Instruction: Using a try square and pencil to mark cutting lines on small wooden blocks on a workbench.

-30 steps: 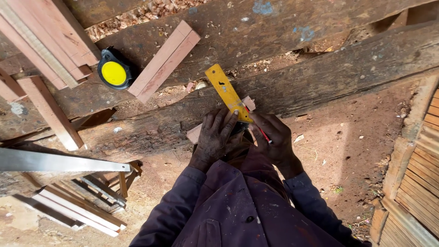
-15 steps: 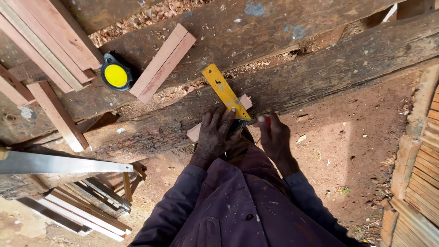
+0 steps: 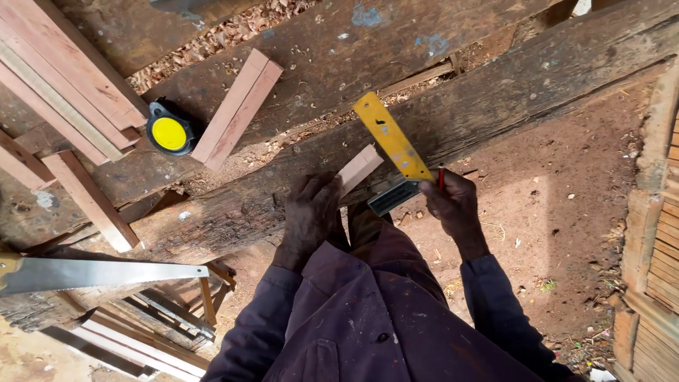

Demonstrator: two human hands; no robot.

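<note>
My left hand point(image 3: 310, 216) presses down on a small reddish wood strip point(image 3: 359, 168) that lies on a rough dark beam point(image 3: 495, 106). My right hand point(image 3: 453, 201) grips a try square by its grey stock, its yellow blade point(image 3: 391, 136) pointing up and away over the beam. A red pencil point(image 3: 440, 177) sticks up between the fingers of that same hand. The near end of the wood strip is hidden under my left hand.
A yellow and black tape measure point(image 3: 170, 133) rests on the bench beside a short reddish board point(image 3: 238, 110). More reddish boards point(image 3: 67, 92) are stacked at upper left. A handsaw point(image 3: 99, 274) lies at the left. Red dirt ground point(image 3: 566, 205) spreads to the right, with wooden slats point(image 3: 654, 283) at the edge.
My right hand has lifted the try square off the wood strip and drawn it to the right. My left hand stays pressed on the strip.
</note>
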